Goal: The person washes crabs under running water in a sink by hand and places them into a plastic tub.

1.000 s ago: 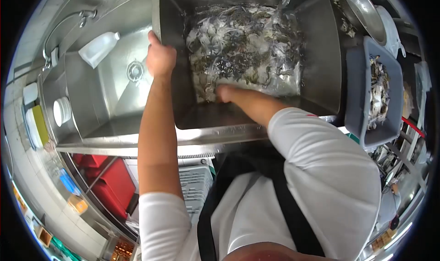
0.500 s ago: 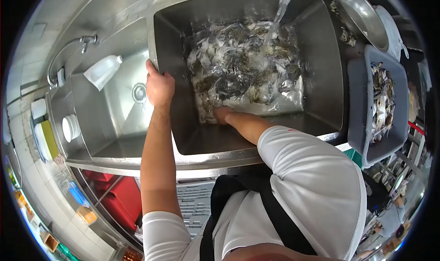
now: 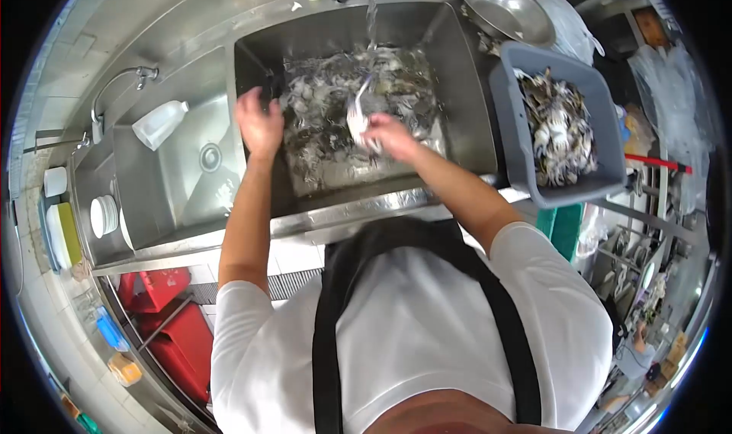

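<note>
In the head view my right hand (image 3: 390,138) grips a crab (image 3: 357,121), its pale underside showing and a bluish-white claw sticking up, slightly blurred. It is raised over the deep steel sink (image 3: 468,91), where many more crabs (image 3: 320,148) lie in water. A stream of water (image 3: 371,22) falls into the sink at the back. My left hand (image 3: 260,121) hovers around the sink's left rim with fingers apart, holding nothing. To the right of the sink stands a grey plastic bin (image 3: 509,121) with a pile of crabs (image 3: 560,129) inside.
A shallower basin (image 3: 164,197) adjoins on the left, with a white plastic bottle (image 3: 160,125) and stacked white dishes (image 3: 104,216). A metal bowl (image 3: 507,7) and a plastic bag (image 3: 568,26) sit at the back right. Red containers (image 3: 179,342) stand below the counter.
My right hand has come up out of the water with a crab. My left hand has let go of the sink's rim and spread its fingers. The view has shifted toward the right.
</note>
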A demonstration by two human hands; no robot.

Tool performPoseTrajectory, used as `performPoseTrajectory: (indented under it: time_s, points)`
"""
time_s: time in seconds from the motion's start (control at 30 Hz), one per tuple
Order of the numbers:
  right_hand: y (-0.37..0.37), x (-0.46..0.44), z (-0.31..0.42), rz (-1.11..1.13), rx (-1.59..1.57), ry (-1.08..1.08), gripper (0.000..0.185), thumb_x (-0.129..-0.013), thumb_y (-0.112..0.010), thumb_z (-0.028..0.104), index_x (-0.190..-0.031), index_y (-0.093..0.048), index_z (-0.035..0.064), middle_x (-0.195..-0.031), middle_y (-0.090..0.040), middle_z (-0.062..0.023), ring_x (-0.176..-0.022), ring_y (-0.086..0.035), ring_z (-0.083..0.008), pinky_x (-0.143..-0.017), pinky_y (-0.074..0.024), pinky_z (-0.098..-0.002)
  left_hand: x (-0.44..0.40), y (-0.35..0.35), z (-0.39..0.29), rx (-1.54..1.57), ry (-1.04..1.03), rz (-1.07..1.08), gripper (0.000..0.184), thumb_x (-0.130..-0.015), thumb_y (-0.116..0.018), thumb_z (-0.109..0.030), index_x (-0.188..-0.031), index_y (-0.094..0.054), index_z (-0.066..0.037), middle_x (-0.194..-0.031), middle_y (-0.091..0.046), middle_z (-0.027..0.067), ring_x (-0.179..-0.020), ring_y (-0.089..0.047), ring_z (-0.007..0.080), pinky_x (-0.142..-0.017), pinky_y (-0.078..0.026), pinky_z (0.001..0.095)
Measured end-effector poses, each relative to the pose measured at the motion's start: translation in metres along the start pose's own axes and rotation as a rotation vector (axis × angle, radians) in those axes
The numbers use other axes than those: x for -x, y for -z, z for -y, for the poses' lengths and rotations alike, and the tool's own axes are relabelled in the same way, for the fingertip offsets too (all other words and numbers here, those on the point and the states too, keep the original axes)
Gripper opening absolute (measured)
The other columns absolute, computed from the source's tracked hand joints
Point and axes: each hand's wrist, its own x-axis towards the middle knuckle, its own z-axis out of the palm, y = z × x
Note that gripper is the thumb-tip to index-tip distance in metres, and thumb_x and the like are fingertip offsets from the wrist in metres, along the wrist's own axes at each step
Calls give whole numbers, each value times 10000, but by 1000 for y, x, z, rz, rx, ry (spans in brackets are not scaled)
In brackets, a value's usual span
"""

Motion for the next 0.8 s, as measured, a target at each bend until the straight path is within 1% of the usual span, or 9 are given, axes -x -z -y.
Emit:
performPoseTrajectory:
  time_s: [0.07,0.13,0.2,0.27,0.43,0.6,0.67,0.77,0.8]
  points:
    - [0,38,52,-8,-217,-30,324,-833,-682,-14,-1144,-592,2,-979,-672,-80,-877,-667,-192,-741,-554,-330,24,-13,-46,476,285,311,212,-809,-734,-130,-1002,-704,-47,-1027,-660,135,-932,-641,300,-842,-516,380]
    - [-6,68,85,-24,-298,28,349,-859,-650,-27,-1197,-562,-3,-992,-670,-81,-894,-665,-196,-751,-557,-326,45,-17,-94,793,293,469,149,-843,-723,-125,-940,-720,-12,-1001,-663,103,-904,-650,215,-803,-517,305]
    - [-3,83,94,-20,-347,83,319,-870,-642,-25,-1182,-573,-6,-993,-669,-76,-900,-661,-186,-750,-549,-316,51,-15,-132,890,393,576,168,-868,-702,-114,-994,-719,-3,-998,-659,86,-883,-650,173,-776,-516,274]
    - [-1,96,92,-8,-410,129,290,-882,-634,-22,-1167,-584,-9,-993,-669,-72,-905,-657,-176,-749,-542,-306,47,-3,-160,926,384,549,194,-872,-690,-118,-1025,-717,-1,-979,-670,94,-854,-661,179,-769,-520,279]
    - [-10,117,96,-150,-224,385,230,-887,-674,29,-1109,-649,-24,-1019,-682,-41,-893,-620,-100,-764,-495,-252,39,10,-184,831,402,568,237,-881,-695,-153,-1050,-711,13,-936,-716,76,-826,-651,118,-771,-500,243]
    - [-19,128,104,-183,-50,442,245,-882,-687,28,-1117,-656,-35,-1038,-684,-38,-918,-608,-82,-810,-488,-236,38,18,-186,896,425,591,252,-869,-711,-158,-1039,-712,29,-966,-725,80,-853,-651,107,-777,-503,243]
    - [-23,128,106,-185,-54,477,251,-881,-689,28,-1121,-655,-39,-1043,-683,-39,-925,-607,-80,-822,-489,-235,36,22,-187,890,412,554,252,-849,-705,-162,-997,-713,42,-976,-709,128,-837,-678,170,-771,-520,277]
    - [-28,131,112,-194,-26,479,279,-883,-687,27,-1152,-648,-38,-1065,-682,-46,-955,-612,-91,-869,-488,-237,35,24,-187,892,405,537,261,-847,-709,-167,-1003,-713,41,-977,-710,126,-847,-680,171,-779,-520,277]
    - [-29,133,114,-202,-13,469,289,-884,-688,31,-1162,-645,-37,-1081,-681,-50,-975,-613,-96,-883,-486,-239,35,24,-187,871,449,573,260,-865,-718,-166,-1045,-717,22,-985,-723,80,-857,-658,113,-790,-506,242]
